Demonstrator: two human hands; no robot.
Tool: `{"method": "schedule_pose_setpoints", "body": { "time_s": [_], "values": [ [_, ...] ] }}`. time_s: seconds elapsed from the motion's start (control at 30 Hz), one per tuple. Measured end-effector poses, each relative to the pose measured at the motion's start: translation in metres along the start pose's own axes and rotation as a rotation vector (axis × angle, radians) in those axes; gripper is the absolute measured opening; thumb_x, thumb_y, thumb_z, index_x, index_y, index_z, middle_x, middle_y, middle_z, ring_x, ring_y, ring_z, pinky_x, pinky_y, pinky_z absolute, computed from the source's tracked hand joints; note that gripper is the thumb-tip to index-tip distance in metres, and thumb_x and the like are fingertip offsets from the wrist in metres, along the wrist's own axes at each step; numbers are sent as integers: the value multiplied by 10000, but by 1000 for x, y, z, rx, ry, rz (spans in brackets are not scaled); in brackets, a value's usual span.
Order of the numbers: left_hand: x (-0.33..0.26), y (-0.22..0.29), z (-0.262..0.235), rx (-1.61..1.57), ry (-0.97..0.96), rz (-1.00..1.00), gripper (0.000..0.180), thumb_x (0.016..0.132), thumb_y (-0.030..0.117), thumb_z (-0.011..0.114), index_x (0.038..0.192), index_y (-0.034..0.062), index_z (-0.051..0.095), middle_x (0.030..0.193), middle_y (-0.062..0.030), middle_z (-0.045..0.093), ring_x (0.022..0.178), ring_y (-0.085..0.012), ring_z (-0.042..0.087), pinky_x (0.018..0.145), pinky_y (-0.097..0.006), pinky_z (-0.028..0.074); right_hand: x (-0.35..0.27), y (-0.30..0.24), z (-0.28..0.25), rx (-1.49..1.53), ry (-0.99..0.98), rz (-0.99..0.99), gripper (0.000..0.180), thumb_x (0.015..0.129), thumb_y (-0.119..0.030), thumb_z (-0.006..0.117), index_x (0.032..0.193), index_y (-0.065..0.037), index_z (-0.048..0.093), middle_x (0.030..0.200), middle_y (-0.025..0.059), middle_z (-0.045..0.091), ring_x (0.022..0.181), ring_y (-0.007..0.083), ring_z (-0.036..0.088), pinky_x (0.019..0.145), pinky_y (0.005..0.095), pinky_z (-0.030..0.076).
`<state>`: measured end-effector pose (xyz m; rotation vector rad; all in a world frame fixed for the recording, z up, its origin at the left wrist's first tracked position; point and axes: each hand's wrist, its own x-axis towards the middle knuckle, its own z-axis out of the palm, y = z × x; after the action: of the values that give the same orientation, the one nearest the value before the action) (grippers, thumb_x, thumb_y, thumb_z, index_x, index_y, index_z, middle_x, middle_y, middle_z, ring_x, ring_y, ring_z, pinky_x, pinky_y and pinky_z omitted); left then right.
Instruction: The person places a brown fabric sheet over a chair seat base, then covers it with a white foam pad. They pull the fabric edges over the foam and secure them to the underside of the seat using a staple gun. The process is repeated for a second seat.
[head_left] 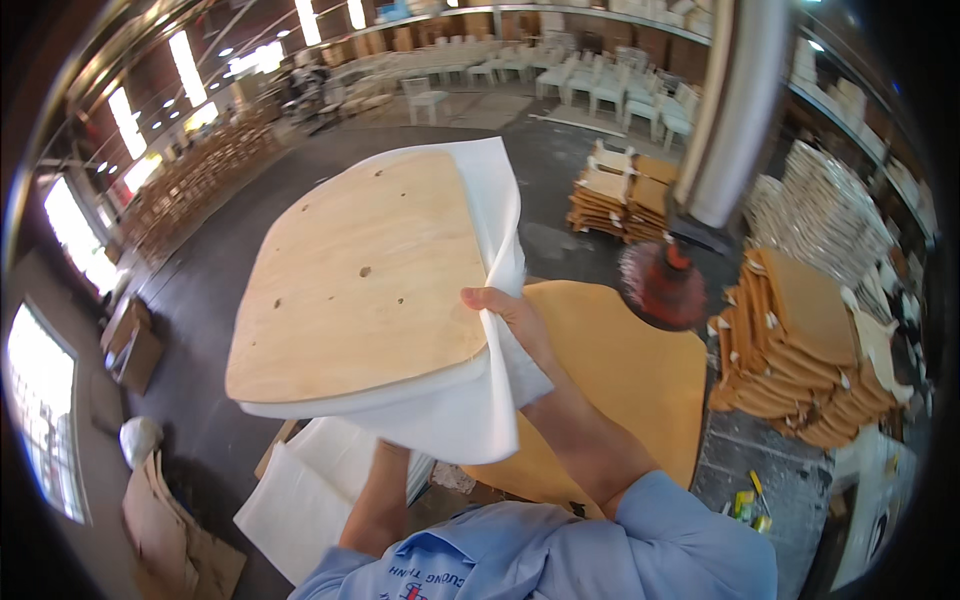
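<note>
1. The right hand's fingers (484,297) pinch the rim of a plywood board (350,290) and white sheet (505,230) together, thumb on the wood; the other digits are hidden.
2. The board spans left of that thumb, held up and tilted. The left hand is hidden beneath it, above the left forearm (378,505); I cannot tell how its fingers stand.
3. The board should handle stiff and fairly light; the sheet looks soft, liable to slip or crease. Opposite rims, both layers gripped together, seem the best hold.
4. Below-right of the right fingers lies a tan panel (640,370); further out, yellow tools (748,502) rest on the dark surface (790,480).
5. Far left of the fingers, an open cardboard box (140,360) stands on the floor, pale contents unclear.
</note>
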<state>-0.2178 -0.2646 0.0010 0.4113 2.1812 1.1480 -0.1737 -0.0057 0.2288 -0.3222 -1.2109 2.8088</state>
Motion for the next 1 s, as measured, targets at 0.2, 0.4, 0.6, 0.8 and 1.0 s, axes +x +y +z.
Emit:
{"method": "schedule_pose_setpoints", "body": {
  "time_s": [0.2,0.4,0.6,0.8,1.0],
  "values": [
    [31,14,-45,-472,431,-48,572,1157,437,576,1533,7,609,1498,-145,682,1382,-275,640,1180,-405,510,-80,20,-109,-180,166,-621,328,1012,-259,733,1210,3,733,967,20,723,895,123,722,849,290,585],
    [12,87,-34,-1142,301,413,642,1163,511,536,1560,10,586,1512,-135,675,1381,-279,644,1174,-400,517,-140,1,-248,178,326,-201,417,989,-254,729,1331,-15,713,1152,131,797,1022,211,795,923,353,657],
    [75,165,-36,-1219,-324,268,629,1165,488,543,1568,7,574,1498,-132,687,1342,-282,680,1145,-404,547,-197,-47,-290,128,508,-415,613,943,-243,754,1472,39,624,1287,193,784,1091,310,794,986,446,650],
    [105,178,-8,-822,-361,129,611,1050,167,745,1596,2,525,1498,-174,674,1322,-285,695,1129,-448,567,-248,-41,-306,142,572,-333,580,955,-193,789,1447,70,632,1276,212,776,1106,306,791,961,417,662],
    [86,137,21,-750,-291,145,663,1016,26,725,1632,29,480,1489,-148,679,1334,-273,678,1127,-438,561,-289,22,-333,71,765,-279,667,910,-165,843,1479,91,607,1289,228,769,1083,340,791,957,443,662]
  ]
}}
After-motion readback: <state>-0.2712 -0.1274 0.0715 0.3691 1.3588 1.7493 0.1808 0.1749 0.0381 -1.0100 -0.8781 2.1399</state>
